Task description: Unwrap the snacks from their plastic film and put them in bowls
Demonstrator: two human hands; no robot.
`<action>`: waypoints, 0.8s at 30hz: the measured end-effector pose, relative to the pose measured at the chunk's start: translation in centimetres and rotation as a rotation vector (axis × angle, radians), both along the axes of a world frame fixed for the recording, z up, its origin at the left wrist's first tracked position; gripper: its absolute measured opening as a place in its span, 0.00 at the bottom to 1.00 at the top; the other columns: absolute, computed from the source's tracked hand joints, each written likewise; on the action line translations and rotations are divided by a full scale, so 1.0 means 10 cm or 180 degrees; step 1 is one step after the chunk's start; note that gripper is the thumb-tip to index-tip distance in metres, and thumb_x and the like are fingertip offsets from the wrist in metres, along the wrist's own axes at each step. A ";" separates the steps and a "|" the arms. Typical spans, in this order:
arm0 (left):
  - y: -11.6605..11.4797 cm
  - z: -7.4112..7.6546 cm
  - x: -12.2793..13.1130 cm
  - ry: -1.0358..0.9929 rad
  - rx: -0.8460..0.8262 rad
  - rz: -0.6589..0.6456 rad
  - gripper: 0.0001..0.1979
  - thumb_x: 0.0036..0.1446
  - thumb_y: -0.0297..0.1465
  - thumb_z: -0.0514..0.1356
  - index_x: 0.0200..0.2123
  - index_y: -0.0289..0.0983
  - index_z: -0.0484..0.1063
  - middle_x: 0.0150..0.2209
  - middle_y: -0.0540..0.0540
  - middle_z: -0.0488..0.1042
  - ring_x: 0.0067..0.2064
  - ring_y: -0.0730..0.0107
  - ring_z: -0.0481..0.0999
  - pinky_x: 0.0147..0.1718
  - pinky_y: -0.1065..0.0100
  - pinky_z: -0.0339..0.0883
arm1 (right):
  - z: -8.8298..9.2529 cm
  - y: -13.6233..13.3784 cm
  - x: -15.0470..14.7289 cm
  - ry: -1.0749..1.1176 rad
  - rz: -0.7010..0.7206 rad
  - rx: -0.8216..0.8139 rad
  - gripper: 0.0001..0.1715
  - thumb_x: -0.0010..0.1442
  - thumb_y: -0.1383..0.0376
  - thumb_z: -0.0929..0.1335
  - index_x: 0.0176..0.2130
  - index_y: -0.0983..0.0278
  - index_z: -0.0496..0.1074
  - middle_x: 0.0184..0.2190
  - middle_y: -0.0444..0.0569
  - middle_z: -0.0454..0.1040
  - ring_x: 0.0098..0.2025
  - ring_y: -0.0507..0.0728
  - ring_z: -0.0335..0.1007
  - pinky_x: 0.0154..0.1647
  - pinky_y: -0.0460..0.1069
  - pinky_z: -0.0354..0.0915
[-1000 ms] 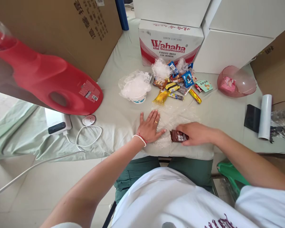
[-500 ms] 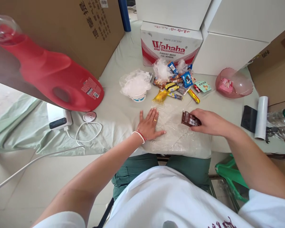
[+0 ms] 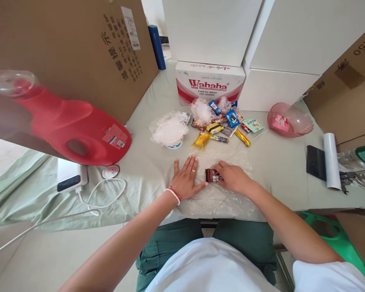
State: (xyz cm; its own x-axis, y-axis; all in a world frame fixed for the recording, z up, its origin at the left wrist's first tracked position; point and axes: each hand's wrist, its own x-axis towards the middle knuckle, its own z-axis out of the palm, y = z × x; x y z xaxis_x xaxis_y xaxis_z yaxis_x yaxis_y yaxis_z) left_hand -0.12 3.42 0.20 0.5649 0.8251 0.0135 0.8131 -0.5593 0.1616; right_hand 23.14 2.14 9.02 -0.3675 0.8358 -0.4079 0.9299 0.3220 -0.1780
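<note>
A clear plastic sheet (image 3: 228,202) lies on the cloth-covered table in front of me. My left hand (image 3: 185,178) rests flat along its left side, fingers spread, palm down. My right hand (image 3: 233,177) grips a small brown snack packet (image 3: 213,175) by its right end, low over the middle of the sheet. Whether the packet touches the sheet I cannot tell. Its left end is close to my left thumb. Beyond the hands is a pile of wrapped snacks, with a yellow packet (image 3: 201,140) nearest and a blue packet (image 3: 232,119) farther back.
A white tub (image 3: 174,142) covered in clear plastic stands left of the snacks. At right are a pink bowl (image 3: 305,126), a white roll (image 3: 332,162) and plastic bottles. A large red bottle (image 3: 88,134) and a white charger (image 3: 71,176) with its cable are at left. Boxes line the back.
My right hand has carried the brown packet leftward, close to my left hand. My left hand stays flat on the sheet. The head view has tilted up a little.
</note>
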 end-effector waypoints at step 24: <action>-0.34 0.22 -0.70 -0.0435 -0.0598 -0.1227 0.35 0.62 0.44 0.61 0.71 0.44 0.63 0.74 0.36 0.58 0.74 0.47 0.59 0.73 0.35 0.35 | -0.35 -1.27 0.63 0.1344 -0.0124 0.0549 0.26 0.67 0.53 0.70 0.61 0.55 0.72 0.64 0.58 0.69 0.65 0.68 0.64 0.66 0.68 0.65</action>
